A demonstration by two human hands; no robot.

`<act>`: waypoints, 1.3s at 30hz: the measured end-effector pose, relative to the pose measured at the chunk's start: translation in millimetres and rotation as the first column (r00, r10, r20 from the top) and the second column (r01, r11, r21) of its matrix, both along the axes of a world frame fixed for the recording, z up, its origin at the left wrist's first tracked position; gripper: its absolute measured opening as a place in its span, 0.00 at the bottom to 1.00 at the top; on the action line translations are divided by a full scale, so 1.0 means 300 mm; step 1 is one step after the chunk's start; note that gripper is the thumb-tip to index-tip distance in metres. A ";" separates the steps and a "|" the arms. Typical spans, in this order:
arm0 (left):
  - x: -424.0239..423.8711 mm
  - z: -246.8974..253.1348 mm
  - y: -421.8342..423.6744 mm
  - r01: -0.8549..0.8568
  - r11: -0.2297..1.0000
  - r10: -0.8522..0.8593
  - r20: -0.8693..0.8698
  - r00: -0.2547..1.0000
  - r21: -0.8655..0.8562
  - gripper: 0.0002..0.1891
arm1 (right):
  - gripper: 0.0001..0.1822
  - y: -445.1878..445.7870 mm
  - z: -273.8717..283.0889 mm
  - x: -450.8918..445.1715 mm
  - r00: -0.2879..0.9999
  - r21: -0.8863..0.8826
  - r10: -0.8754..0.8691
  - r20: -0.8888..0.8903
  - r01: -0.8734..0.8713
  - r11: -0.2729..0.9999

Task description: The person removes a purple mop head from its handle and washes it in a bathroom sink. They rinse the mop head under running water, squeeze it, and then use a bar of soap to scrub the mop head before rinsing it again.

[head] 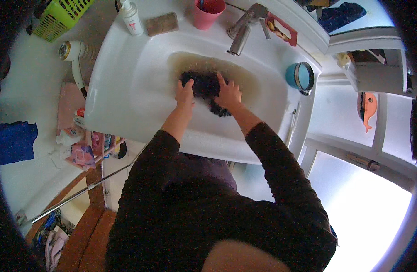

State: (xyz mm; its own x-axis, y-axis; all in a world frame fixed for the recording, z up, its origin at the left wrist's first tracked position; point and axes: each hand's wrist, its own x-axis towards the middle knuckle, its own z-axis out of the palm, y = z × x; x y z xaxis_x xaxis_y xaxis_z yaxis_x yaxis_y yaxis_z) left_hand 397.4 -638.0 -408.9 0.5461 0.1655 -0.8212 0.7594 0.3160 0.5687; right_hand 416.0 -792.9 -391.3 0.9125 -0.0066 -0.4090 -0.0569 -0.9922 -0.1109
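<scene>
A dark, wet bundle that looks like cloth (205,85) lies in brownish water (247,76) at the bottom of a white washbasin (126,85). My left hand (185,93) grips the bundle's left side, with the thumb along its edge. On the right side, my right hand (228,93) rests against the same bundle with its fingers spread. Above and to the right of the hands stands a metal faucet (242,32); no stream shows at its spout. Part of the bundle sticks out below my right hand.
Around the basin's rim stand a white pump bottle (132,20), a soap dish (162,24), a pink cup (208,13), a pink holder (291,35) and a blue cup (293,76). A hair dryer (75,64) hangs at the left. A white-handled stick (291,127) lies on the right rim.
</scene>
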 end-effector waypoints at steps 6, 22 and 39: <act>0.024 -0.075 0.026 -0.106 0.813 0.199 0.103 0.975 -0.572 0.26 | 0.26 -0.017 0.118 0.021 0.893 0.546 0.317 0.320 -0.447 0.709; -0.031 -0.001 -0.044 -0.288 0.823 0.306 -0.045 0.951 -0.489 0.17 | 0.24 0.113 0.139 -0.070 0.932 0.632 -0.338 -0.129 0.340 0.697; -0.191 0.246 0.295 0.249 0.057 -0.795 -0.106 0.598 0.967 0.31 | 0.25 -0.037 -0.064 0.048 0.986 0.489 -0.157 -0.058 0.166 0.856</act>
State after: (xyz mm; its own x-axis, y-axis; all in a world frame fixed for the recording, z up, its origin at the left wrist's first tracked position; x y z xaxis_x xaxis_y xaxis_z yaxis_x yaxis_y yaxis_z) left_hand 340.1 -549.6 -335.1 0.9935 0.0718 -0.0885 0.0989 -0.9290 0.3565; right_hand 430.5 -804.1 -410.4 0.9095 0.0519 -0.4124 -0.2174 -0.7863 -0.5784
